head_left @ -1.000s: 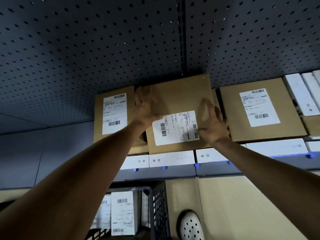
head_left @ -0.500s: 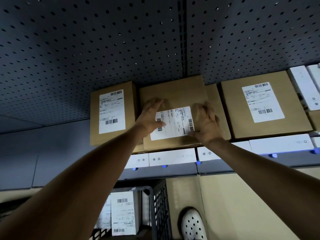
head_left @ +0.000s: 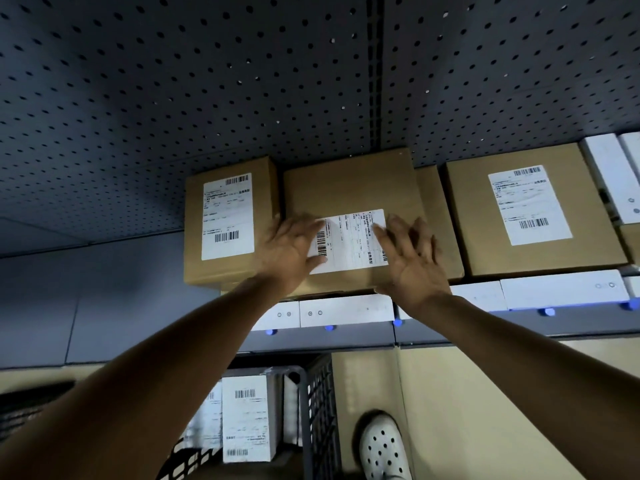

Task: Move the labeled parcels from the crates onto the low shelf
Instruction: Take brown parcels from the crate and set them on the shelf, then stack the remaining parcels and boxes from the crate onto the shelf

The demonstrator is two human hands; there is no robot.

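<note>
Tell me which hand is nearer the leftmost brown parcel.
Left. The left hand rests on the middle parcel beside the leftmost parcel; the right hand lies farther right, past the label.

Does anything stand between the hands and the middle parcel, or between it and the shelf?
Nothing visible does. The left hand and right hand lie open over the middle parcel, which already sits on the shelf between the left parcel and the right parcel.
</note>
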